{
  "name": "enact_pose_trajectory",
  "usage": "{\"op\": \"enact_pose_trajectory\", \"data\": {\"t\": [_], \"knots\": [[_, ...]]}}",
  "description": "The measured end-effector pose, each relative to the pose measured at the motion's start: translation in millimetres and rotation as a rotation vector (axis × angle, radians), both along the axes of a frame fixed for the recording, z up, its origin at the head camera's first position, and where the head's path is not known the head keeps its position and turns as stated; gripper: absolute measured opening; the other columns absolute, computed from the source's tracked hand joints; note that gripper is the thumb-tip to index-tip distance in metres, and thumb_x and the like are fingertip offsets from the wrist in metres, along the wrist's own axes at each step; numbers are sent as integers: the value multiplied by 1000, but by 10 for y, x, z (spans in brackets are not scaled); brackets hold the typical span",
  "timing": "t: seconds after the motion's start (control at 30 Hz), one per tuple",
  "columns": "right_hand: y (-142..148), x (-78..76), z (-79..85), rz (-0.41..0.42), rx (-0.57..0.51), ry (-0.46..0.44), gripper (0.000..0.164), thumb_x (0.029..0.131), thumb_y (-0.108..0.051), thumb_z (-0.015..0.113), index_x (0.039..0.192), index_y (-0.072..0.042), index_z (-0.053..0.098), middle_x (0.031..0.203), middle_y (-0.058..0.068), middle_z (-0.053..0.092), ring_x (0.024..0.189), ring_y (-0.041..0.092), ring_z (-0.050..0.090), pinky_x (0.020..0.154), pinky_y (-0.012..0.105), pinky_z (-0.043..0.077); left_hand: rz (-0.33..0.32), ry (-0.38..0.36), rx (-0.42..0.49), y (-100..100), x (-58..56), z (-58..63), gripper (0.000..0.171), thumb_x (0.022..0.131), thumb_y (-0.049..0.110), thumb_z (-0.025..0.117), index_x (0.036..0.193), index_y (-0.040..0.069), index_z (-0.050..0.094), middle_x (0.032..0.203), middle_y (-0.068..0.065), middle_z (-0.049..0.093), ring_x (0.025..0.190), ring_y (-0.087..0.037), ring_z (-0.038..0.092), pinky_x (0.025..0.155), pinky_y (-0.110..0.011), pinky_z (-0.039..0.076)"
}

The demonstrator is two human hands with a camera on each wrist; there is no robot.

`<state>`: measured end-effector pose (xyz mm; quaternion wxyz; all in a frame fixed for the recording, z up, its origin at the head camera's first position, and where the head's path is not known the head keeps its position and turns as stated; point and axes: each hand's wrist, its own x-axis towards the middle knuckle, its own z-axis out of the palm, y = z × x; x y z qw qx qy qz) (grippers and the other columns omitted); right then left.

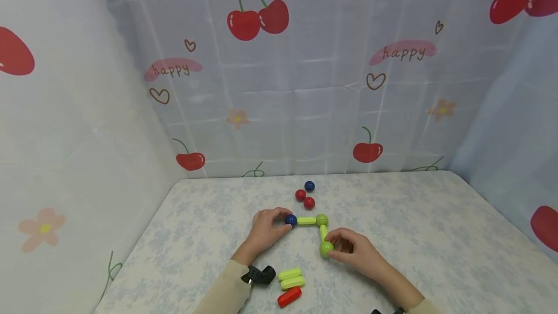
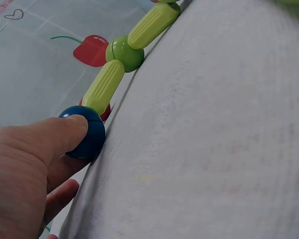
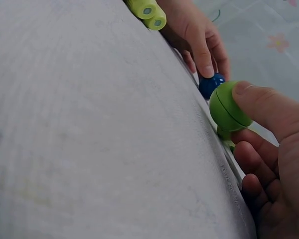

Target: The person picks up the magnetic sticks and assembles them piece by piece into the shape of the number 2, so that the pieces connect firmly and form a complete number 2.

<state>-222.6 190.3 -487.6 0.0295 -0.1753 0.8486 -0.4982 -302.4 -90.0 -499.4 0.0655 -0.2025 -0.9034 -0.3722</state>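
An L-shaped chain of balls and rods lies on the table. At its left end my left hand [image 1: 265,229] pinches a blue ball [image 1: 291,220] between thumb and fingers. A yellow-green rod [image 1: 306,221] joins that ball to a green ball [image 1: 322,220] at the corner. From the corner a second yellow-green rod [image 1: 323,233] runs toward me to another green ball [image 1: 326,249], which my right hand [image 1: 358,252] pinches. In the right wrist view, the thumb lies on top of this green ball [image 3: 228,107]; the lower fingers curl beneath it.
Behind the chain sit two red balls [image 1: 309,203] and a loose blue ball [image 1: 309,186]. Nearer me, between the forearms, lie two yellow-green rods [image 1: 291,278] side by side and a red rod [image 1: 289,297]. A cherry-print curtain [image 1: 305,110] hangs at the table's back edge.
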Motion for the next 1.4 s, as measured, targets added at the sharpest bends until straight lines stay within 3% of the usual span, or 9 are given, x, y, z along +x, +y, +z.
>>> {"op": "enact_pose_trajectory", "data": {"t": [0.7,0.87,1.0,1.17,1.4], "knots": [[7,-29,-51,18,31,67,32,85,-27,80,113,-17,68,102,2,67,75,4,57,62,24,49,-24,-8,20,-11,-10,55,36,90,28,75,124,23,65,118,3,73,116,-20,62,113,-57,24],[-5,-11,-33,10,45,56,31,85,-27,80,112,-18,68,101,2,66,74,4,56,62,23,49,-49,-71,58,-14,8,135,39,92,29,73,129,26,62,123,6,69,119,-18,61,111,-53,35],[-15,2,-21,19,38,63,31,85,-27,80,112,-18,68,100,1,66,74,4,56,62,23,49,-98,-141,75,32,21,287,37,94,29,70,131,28,62,129,6,65,120,-19,59,104,-47,47],[-9,-1,-31,33,26,99,31,85,-27,80,112,-18,68,99,1,67,73,4,56,62,24,49,-220,-126,11,201,-64,457,35,97,27,67,131,23,65,129,2,65,117,-22,62,99,-42,51],[12,-4,-32,43,18,105,31,85,-26,80,113,-18,68,100,1,67,74,3,58,63,24,50,-356,-160,-34,454,-169,499,33,96,20,67,129,19,67,128,-1,67,112,-19,64,92,-29,52]]}}
